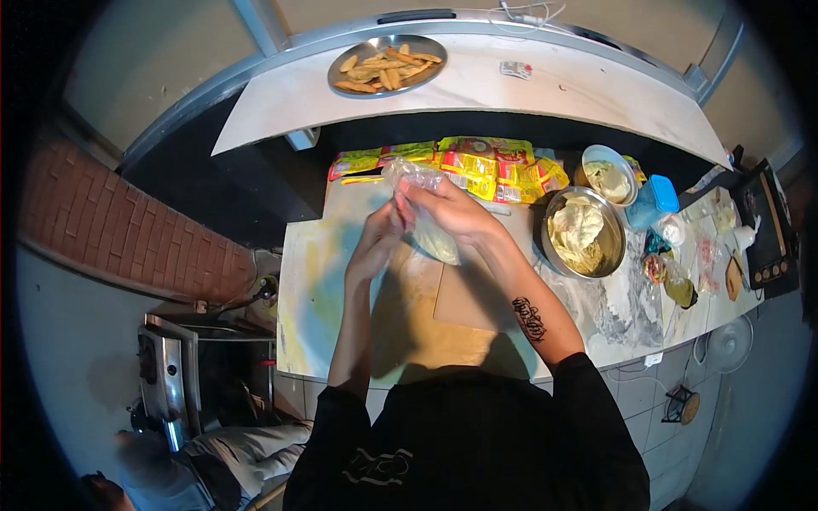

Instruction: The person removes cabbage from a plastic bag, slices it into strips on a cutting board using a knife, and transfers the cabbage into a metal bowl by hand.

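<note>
A clear plastic bag [436, 238] hangs above the counter, with something pale in its lower end. My left hand [382, 234] has its fingers closed on the bag's upper part from the left. From the other side, my right hand [453, 209] grips the bag near its neck. The two hands almost touch, and some fingertips are hidden behind plastic and knuckles. Below them lies a tan board [469, 298] on the worktop. Just behind the hands are several yellow and red printed packets [481, 166].
To the right stand a metal pot [622, 247] and a bowl [629, 170], both holding pale dough-like food, and a blue-lidded container [658, 198]. A metal plate of fried pieces [335, 83] sits on the raised shelf [477, 81]. At lower left, a person [230, 456] is near a stove [162, 366].
</note>
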{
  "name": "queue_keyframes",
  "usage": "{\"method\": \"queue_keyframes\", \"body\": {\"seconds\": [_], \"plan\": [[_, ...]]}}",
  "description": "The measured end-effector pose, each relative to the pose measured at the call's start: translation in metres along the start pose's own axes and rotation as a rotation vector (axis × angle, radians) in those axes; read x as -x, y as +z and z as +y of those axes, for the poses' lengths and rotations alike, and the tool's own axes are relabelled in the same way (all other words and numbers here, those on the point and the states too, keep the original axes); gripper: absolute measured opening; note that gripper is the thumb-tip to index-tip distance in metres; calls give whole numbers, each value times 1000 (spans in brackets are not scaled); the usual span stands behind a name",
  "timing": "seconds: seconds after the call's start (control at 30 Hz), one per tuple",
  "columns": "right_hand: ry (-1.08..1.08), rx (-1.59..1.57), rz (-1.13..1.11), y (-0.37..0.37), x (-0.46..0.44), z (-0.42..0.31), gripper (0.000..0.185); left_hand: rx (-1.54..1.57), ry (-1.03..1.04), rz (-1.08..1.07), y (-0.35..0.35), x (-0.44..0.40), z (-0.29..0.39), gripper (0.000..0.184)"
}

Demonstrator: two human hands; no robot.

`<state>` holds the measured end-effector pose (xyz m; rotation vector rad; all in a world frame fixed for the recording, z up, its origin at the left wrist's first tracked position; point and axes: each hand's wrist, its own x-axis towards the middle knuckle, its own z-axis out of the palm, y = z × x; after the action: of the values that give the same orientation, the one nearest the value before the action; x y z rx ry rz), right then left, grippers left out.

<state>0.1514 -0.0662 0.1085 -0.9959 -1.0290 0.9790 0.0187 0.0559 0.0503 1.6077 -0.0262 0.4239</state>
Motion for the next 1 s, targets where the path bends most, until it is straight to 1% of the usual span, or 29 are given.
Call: {"method": "queue_keyframes", "body": {"seconds": [0.03, 0.07, 0.1, 0.13, 0.17, 0.2, 0.23, 0.27, 0.3, 0.33, 0.4, 0.43, 0.47, 0.53, 0.57, 0.63, 0.67, 0.77, 0.83, 0.87, 0.93, 0.97, 1.0], "plan": [[35, -19, 13, 2, -4, -1, 23, 3, 3, 10, 2, 1, -4, 55], [72, -38, 28, 4, -7, -3, 20, 42, -69, 109, 9, 1, -10, 51], [79, -33, 21, 7, -8, -12, 20, 64, -106, 160, 15, -2, -10, 50], [177, 2, 76, 11, -8, -27, 21, 87, -142, 213, 22, -6, -7, 49], [273, 35, 133, 12, -9, -34, 22, 105, -97, 104, 24, -13, -3, 46], [277, 37, 134, 8, -12, -33, 22, 121, -50, -8, 26, -20, 1, 44], [205, -106, 149, 2, -18, -32, 23, 125, -50, -11, 28, -24, 0, 44], [131, -248, 166, -5, -21, -31, 24, 35, -88, -3, 31, -27, 0, 44], [126, -282, 176, -7, -24, -37, 28, -56, -127, 1, 36, -28, 0, 45], [120, -284, 189, -12, -24, -37, 28, -55, -128, -13, 42, -29, 1, 45], [106, -446, 190, -21, -20, -39, 32, 243, -65, -49, 53, -32, 3, 48], [107, -461, 244, -23, -17, -42, 35, 305, -26, -77, 59, -33, 3, 48], [101, -456, 253, -26, -14, -45, 35, 308, -24, -89, 63, -33, 3, 48], [104, -475, 281, -30, -5, -48, 36, 365, -116, -90, 71, -29, 5, 47], [103, -476, 288, -31, -1, -48, 36, 361, -125, -148, 73, -29, 5, 48], [110, -424, 330, -33, 7, -49, 36, 403, -169, -153, 83, -27, 8, 48], [107, -429, 335, -36, 11, -47, 36, 443, -210, -152, 88, -25, 10, 48], [124, -496, 382, -54, 32, -31, 36, 479, -239, -145, 101, -21, 12, 45], [35, -572, 378, -61, 55, -21, 35, 523, -271, -144, 105, -18, 2, 43], [31, -579, 396, -63, 67, -17, 35, 569, -288, -133, 107, -17, -4, 42], [-118, -408, 542, -65, 91, -16, 28, 614, -281, -174, 111, -15, -11, 41], [-118, -408, 552, -69, 106, -20, 28, 558, -282, -186, 112, -13, -14, 41], [-148, -75, 620, -75, 125, -31, 10, 502, -279, -195, 115, -13, -14, 42]]}}
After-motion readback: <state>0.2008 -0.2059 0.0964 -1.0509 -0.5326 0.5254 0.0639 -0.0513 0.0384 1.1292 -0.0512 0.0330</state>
